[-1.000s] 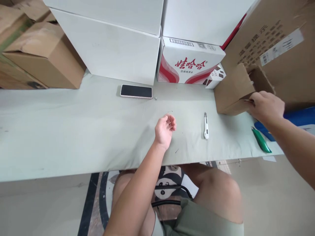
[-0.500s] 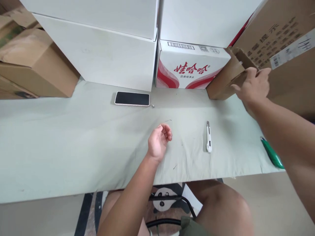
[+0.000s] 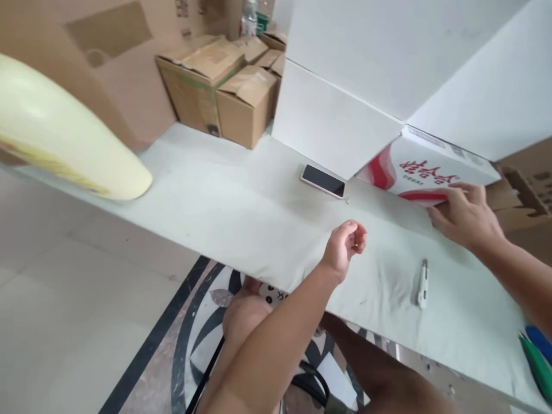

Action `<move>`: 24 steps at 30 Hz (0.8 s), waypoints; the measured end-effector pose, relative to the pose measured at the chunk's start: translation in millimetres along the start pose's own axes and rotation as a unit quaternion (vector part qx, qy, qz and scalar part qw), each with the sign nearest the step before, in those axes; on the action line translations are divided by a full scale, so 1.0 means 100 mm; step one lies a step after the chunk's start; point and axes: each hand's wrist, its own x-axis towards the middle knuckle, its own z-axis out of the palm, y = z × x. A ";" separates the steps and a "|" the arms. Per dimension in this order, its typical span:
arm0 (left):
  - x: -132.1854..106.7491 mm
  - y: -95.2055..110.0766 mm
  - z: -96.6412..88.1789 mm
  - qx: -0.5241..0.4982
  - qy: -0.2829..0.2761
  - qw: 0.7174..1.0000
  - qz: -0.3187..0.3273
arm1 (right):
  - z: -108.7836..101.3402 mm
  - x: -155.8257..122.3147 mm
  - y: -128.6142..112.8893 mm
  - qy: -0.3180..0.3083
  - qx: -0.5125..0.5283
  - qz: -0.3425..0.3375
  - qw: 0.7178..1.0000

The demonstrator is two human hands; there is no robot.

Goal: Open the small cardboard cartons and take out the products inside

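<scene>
My left hand (image 3: 345, 248) hovers over the table near its front edge, palm turned to the right. Its fingers curl loosely, and nothing shows inside them. My right hand (image 3: 468, 217) is in front of the white and red carton (image 3: 388, 167), thumb apart from the fingers, with no object visible in it; whether it touches the carton I cannot tell. Behind and right of that hand stands an open brown cardboard box (image 3: 524, 201). A white utility knife (image 3: 423, 284) lies on the cloth below my right hand. A phone (image 3: 323, 181) lies dark screen up beyond my left hand.
Large white boxes (image 3: 332, 115) are stacked at the back. Brown cartons (image 3: 248, 106) stand further left, and a big pale yellow rounded object (image 3: 73, 138) rests at the far left edge. A green-handled item (image 3: 535, 362) lies at the right front edge of the cloth-covered table (image 3: 224, 190).
The view has swung left, bringing the yellow object and more cartons into sight. My right hand has moved off the open brown box to the front of the red and white carton.
</scene>
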 end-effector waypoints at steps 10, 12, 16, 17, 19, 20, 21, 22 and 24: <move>-0.21 0.90 -0.35 -0.128 0.114 0.982 0.075 | 0.42 1.31 -3.26 0.037 0.084 -0.328 0.940; -0.22 1.00 -0.39 -0.150 0.130 0.977 0.082 | 0.50 1.60 -3.81 0.052 0.105 -0.336 0.934; -0.22 1.14 -0.44 -0.174 0.146 0.970 0.082 | 0.57 2.00 -4.46 0.047 0.124 -0.299 0.945; -0.23 1.16 -0.45 -0.177 0.147 0.969 0.087 | 0.56 2.04 -4.52 0.040 0.120 -0.283 0.951; -0.25 1.18 -0.46 -0.175 0.142 0.969 0.098 | 0.53 2.04 -4.52 0.030 0.098 -0.253 0.962; -0.26 1.18 -0.47 -0.171 0.136 0.970 0.104 | 0.52 2.01 -4.48 0.026 0.081 -0.242 0.967; -0.27 1.18 -0.47 -0.163 0.132 0.971 0.115 | 0.50 1.97 -4.41 0.023 0.064 -0.231 0.971; -0.27 1.17 -0.49 -0.151 0.133 0.970 0.133 | 0.48 1.91 -4.33 0.020 0.048 -0.223 0.973; -0.28 1.15 -0.53 -0.109 0.164 0.960 0.201 | 0.45 1.74 -4.10 0.024 0.030 -0.227 0.973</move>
